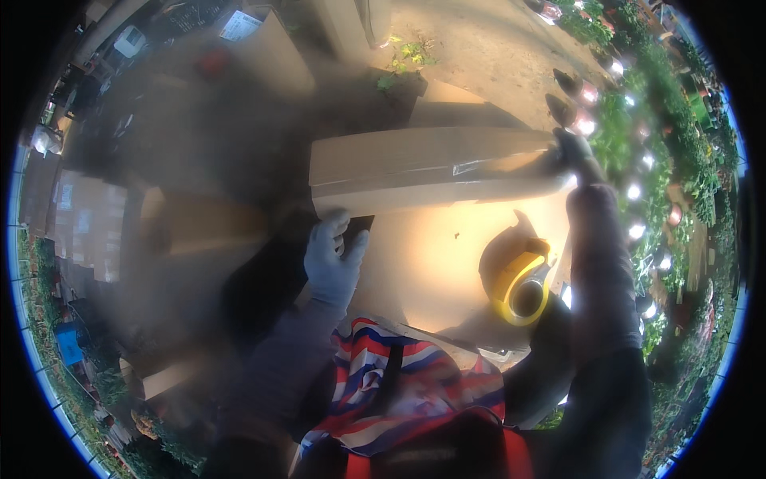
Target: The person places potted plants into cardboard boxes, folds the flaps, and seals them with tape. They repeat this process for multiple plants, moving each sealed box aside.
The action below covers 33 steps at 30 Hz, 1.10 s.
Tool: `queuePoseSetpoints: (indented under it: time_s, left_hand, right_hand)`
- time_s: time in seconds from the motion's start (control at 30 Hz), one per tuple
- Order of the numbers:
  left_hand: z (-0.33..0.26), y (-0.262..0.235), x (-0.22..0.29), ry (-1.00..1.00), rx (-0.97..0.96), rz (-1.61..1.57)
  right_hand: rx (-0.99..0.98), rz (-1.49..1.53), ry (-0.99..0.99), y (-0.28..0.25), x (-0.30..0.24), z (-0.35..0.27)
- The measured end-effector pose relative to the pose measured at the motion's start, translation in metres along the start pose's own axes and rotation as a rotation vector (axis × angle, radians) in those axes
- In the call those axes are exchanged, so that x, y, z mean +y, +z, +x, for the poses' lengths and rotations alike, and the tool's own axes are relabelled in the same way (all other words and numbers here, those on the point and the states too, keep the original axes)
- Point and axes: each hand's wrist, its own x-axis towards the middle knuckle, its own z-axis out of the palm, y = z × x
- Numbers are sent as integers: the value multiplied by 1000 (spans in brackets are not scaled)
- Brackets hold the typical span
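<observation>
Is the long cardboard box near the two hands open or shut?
The long cardboard box looks shut on its visible faces: they lie flat, without raised flap, and shiny tape shows. Its ends: cannot tell.

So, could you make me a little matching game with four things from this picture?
1. Long brown cardboard box
2. Yellow ring-shaped tape dispenser
3. Red, white and blue striped cloth
4. Pale-gloved left hand

A. Lowest of the four
B. By the box's left end
C. Highest of the four
D. Below the box's right half

Pairs: 1-C, 2-D, 3-A, 4-B
</observation>
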Motion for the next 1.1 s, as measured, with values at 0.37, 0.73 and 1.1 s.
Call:
queuePoseSetpoints:
  time_s: [0.37, 0.73, 1.1]
  left_hand:
    - [-46, -68, 150, 346, 657, -366]
    - [-84, -233, 229, 771, 816, 50]
    - [76, -325, 159, 361, 913, 407]
  right_hand:
    - [372, 266, 110, 12, -34, -113]
    - [-128, 604, -67, 193, -171, -192]
    - [-284, 1361, 58, 246, -279, -112]
